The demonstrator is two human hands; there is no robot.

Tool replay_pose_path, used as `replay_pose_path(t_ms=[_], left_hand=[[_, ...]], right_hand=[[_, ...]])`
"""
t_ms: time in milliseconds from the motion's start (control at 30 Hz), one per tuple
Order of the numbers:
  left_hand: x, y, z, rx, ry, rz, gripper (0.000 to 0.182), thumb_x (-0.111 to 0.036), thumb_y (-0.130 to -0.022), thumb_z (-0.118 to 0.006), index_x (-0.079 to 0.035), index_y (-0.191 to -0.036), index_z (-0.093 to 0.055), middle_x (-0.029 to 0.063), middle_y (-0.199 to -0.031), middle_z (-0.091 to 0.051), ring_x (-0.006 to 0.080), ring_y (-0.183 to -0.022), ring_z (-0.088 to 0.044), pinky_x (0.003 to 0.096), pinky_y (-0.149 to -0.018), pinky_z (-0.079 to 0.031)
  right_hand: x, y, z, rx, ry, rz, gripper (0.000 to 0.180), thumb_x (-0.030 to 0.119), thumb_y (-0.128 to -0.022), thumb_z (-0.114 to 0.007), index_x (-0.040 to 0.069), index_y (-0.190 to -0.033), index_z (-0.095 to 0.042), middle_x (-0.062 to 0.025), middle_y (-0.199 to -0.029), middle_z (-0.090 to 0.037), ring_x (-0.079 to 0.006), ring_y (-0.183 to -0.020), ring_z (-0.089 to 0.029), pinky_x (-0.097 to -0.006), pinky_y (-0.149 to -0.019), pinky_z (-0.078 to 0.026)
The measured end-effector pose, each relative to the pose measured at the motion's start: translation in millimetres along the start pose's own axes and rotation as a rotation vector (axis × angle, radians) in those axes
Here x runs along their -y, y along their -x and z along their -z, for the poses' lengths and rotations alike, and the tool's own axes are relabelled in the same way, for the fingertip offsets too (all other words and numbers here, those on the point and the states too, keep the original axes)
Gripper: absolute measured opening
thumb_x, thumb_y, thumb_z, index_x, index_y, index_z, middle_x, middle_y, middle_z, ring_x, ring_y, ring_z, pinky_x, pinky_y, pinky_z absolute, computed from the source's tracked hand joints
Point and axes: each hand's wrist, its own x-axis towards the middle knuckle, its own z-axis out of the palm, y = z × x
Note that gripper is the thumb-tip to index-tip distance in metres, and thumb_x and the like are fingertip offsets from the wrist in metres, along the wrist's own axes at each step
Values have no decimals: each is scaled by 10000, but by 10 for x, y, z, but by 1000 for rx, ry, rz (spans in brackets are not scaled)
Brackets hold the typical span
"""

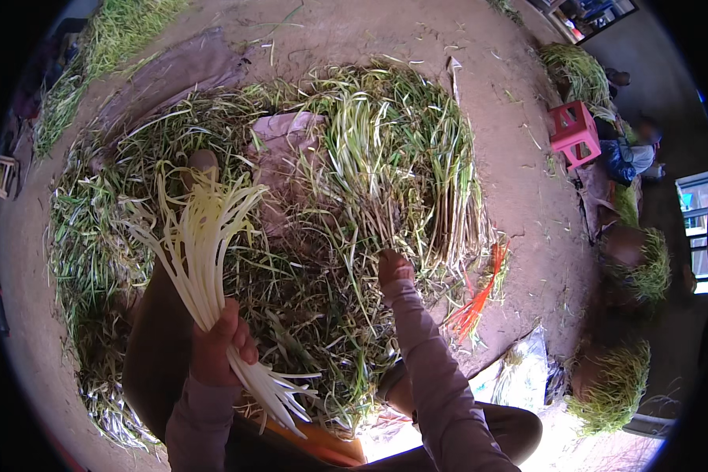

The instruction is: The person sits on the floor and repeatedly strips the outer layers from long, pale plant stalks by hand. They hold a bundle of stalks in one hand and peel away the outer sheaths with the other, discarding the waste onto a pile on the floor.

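My left hand (223, 342) is closed round a bundle of pale, yellow-tipped leafy stalks (197, 265), which fan out above and below the fist. To its right, my right hand (396, 268) rests with curled fingers at the root ends of a pile of green and white stalks (366, 147); whether it grips any of them cannot be told. More stalks with brownish stems (457, 218) lie side by side just beyond it. Loose, tangled leaves (295, 295) cover the floor between my two hands.
Orange-red plastic strips (478, 301) lie right of the pile. A pinkish cloth (286, 141) shows amid the leaves. A pink plastic stool (573, 134) stands at right, near a seated person and several green heaps (613, 389). Another heap (124, 35) lies upper left. A plastic sheet (522, 371) is lower right.
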Motion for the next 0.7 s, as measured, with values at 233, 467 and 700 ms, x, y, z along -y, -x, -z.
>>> replay_pose_path(t_ms=[233,467,700], left_hand=[[41,-30,-100,-35,-15,66,286,-306,-786,-630,-124,-795,-410,-18,-529,-415,111,-420,-478,253,-384,-415],[136,-58,-88,-69,-31,132,285,-292,-773,-647,-130,-819,-417,-6,-552,-409,120,-417,-458,262,-383,-413],[181,-65,-76,-71,1,109,219,-224,-802,-618,-95,-884,-461,8,-562,-429,119,-407,-442,264,-381,-404]], right_hand=[[105,-567,-184,-101,315,-11,141,167,-823,-427,70,-910,-480,-175,-931,-556,-339,-793,-592,-483,-629,-456],[56,-786,-129,-8,377,-15,169,198,-791,-441,78,-892,-504,-152,-880,-582,-326,-771,-599,-448,-632,-459],[40,-824,340,298,39,-80,265,243,-712,-585,66,-909,-598,-145,-891,-622,-242,-738,-616,-362,-687,-497]])
